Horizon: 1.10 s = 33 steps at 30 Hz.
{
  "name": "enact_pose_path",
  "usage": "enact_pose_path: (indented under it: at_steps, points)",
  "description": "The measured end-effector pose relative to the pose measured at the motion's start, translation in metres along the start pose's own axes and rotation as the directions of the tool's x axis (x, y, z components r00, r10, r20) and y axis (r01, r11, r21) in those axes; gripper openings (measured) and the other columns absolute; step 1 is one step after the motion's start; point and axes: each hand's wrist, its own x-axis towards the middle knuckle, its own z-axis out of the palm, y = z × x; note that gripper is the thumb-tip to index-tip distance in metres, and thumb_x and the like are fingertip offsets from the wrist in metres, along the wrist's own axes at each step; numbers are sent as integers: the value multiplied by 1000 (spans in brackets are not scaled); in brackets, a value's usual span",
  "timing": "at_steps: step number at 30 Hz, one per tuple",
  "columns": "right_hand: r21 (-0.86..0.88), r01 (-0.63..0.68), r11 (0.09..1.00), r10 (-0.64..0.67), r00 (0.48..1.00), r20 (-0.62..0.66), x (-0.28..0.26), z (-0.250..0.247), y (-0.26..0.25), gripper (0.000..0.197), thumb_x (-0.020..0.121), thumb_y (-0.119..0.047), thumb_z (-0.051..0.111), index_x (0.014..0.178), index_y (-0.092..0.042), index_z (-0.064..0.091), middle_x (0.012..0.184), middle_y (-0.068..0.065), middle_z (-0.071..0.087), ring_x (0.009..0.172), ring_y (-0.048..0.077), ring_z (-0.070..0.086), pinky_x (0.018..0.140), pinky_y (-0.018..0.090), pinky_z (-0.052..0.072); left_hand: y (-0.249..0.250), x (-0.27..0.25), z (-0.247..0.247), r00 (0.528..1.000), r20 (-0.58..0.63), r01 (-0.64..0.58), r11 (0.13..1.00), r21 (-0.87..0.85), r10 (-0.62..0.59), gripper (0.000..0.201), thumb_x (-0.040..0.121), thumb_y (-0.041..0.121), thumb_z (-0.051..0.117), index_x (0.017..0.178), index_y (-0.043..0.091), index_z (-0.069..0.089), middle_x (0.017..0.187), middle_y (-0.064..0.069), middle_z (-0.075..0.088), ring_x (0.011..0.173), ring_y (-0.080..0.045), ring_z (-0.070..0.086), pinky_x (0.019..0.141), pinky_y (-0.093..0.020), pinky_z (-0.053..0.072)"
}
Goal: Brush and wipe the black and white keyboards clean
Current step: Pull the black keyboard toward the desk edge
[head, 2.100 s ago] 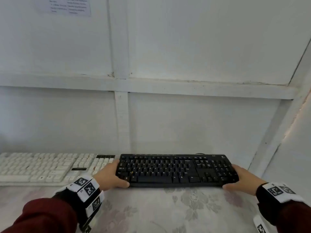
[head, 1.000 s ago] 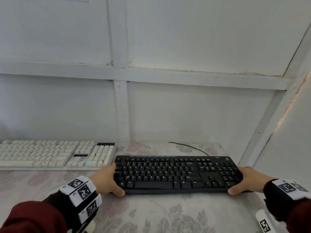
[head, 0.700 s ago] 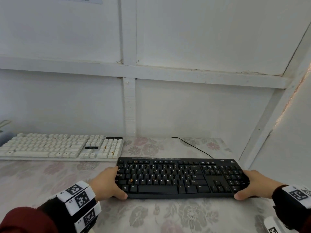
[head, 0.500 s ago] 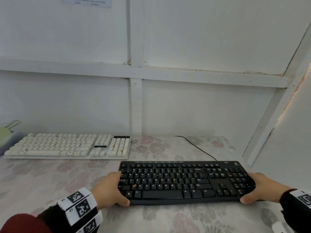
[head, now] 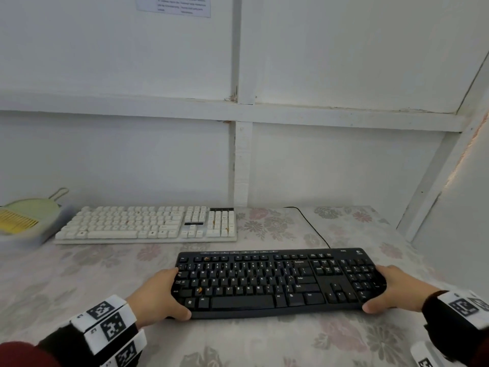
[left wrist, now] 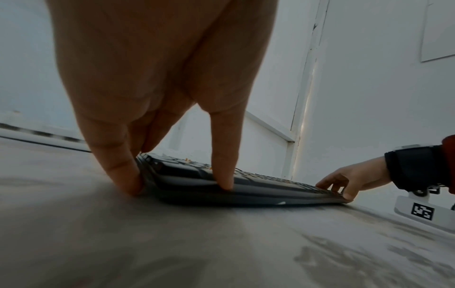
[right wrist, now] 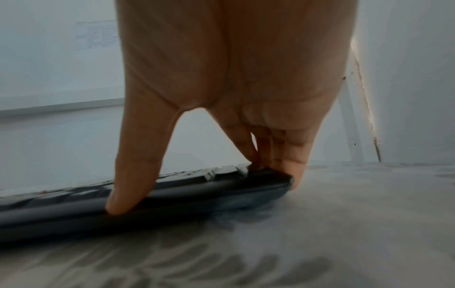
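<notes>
A black keyboard [head: 277, 282] with a few orange crumbs on its keys lies on the flowered tablecloth [head: 79, 282] in front of me. My left hand [head: 164, 292] grips its left end, thumb on the front edge and fingers at the side. My right hand [head: 394, 287] grips its right end the same way. In the left wrist view my thumb [left wrist: 224, 165] presses the black keyboard's [left wrist: 258, 193] front edge. In the right wrist view the thumb [right wrist: 130, 185] lies on the black keyboard's [right wrist: 184, 200] front edge. A white keyboard [head: 148, 225] lies further back on the left.
A pale green dustpan with a yellow comb edge [head: 26, 215] sits at the far left beside the white keyboard. The black cable [head: 309, 226] runs from the black keyboard back to the white wall [head: 344, 168]. A side wall [head: 455, 221] closes the right.
Both hands have drawn the black keyboard toward me, away from the wall and out of line with the white keyboard. The dustpan has come into view at the left.
</notes>
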Motion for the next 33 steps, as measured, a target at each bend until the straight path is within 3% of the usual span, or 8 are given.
enact_pose_path:
  at_steps: [4, 7, 11, 14, 17, 21, 27, 33]
  points:
    - [25, 22, 999, -22, 1000, -7, -7, 16, -29, 98, 12, -65, 77, 99, -29, 49, 101, -8, 57, 86, 2, 55, 65, 13, 42, -19, -10, -19, 999, -27, 25, 1000, 4, -25, 79, 42, 26, 81, 114, 27, 49, 115, 1, 61, 102, -14, 59, 91, -28, 49]
    - [24, 29, 999, -28, 999, -23, -8, 30, -45, 90, 29, -51, 90, 107, -24, 53, 108, -2, 61, 90, 6, 58, 69, 15, 43, -32, -17, -33, 999, -18, 44, 999, 12, -44, 75, 53, 19, 85, 115, 28, 42, 115, 2, 59, 103, -15, 59, 92, -29, 48]
    - [-14, 7, 1000, -7, 1000, -23, -10, 45, -67, 94, 31, -57, 88, 111, -22, 52, 105, -6, 57, 90, 5, 57, 73, 16, 46, -52, -22, -51, 998, -6, 65, 998, -5, -65, 95, 28, 36, 78, 117, 23, 47, 110, 0, 63, 98, -18, 63, 91, -37, 51]
    - [-19, 3, 1000, -4, 1000, -27, -7, 54, -74, 115, 9, -71, 78, 111, -22, 54, 108, -2, 59, 95, 12, 60, 84, 26, 49, -61, -26, -60, 997, -16, 75, 997, -30, -76, 95, 26, 34, 78, 115, 22, 49, 106, -1, 66, 95, -19, 64, 91, -38, 51]
    - [-10, -10, 1000, 9, 1000, -22, -13, 63, -87, 85, 39, -47, 89, 112, -18, 55, 109, 1, 61, 95, 14, 60, 83, 25, 49, -68, -33, -66, 995, -25, 92, 994, -63, -94, 84, 36, 21, 80, 115, 20, 51, 102, -1, 67, 93, -19, 65, 90, -38, 51]
    - [-34, -1, 999, 0, 999, -33, -15, 69, -95, 67, 53, -42, 87, 106, -23, 50, 110, 0, 55, 94, 12, 56, 74, 19, 46, -73, -41, -71, 992, -40, 115, 990, -81, -118, 82, 41, 15, 79, 117, 16, 50, 101, -3, 67, 90, -20, 65, 83, -33, 52]
    - [-123, 0, 992, -8, 998, -63, -23, 75, -100, 70, 62, -50, 80, 115, -22, 43, 114, 1, 47, 103, 16, 50, 89, 26, 44, -74, -51, -63, 989, -107, 99, 995, -29, -102, 63, 72, 0, 75, 119, 25, 41, 94, 10, 61, 87, -7, 59, 69, -12, 41]
    - [-164, -24, 986, 14, 998, -61, -30, 77, -104, 78, 71, -50, 74, 132, -15, 40, 123, 5, 44, 108, 18, 48, 89, 24, 42, -69, -59, -59, 988, -134, 88, 987, 131, -71, 67, 78, 14, 72, 136, 18, 38, 126, -1, 55, 107, -13, 53, 89, -21, 40]
